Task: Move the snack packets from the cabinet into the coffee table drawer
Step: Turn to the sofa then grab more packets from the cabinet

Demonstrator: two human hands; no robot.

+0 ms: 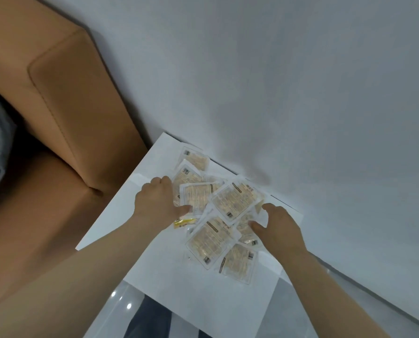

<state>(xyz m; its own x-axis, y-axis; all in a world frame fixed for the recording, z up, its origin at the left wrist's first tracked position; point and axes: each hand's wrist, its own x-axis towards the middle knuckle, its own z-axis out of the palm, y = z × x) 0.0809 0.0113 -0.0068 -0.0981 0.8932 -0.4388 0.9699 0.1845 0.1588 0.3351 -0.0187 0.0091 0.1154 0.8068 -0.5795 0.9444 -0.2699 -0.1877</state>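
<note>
White cabinet (154, 264) against grey wall (276, 81), beside tan sofa (57, 93); left hand (158, 198) and right hand (280, 228) grip snack packets (235, 201), print blurred.

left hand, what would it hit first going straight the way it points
The snack packet at the pile's middle: the left hand points up-right at it, and its thumb seems to touch it.

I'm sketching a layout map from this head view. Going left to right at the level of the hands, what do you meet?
Brown sofa → left hand → snack packets → right hand → grey wall.
</note>
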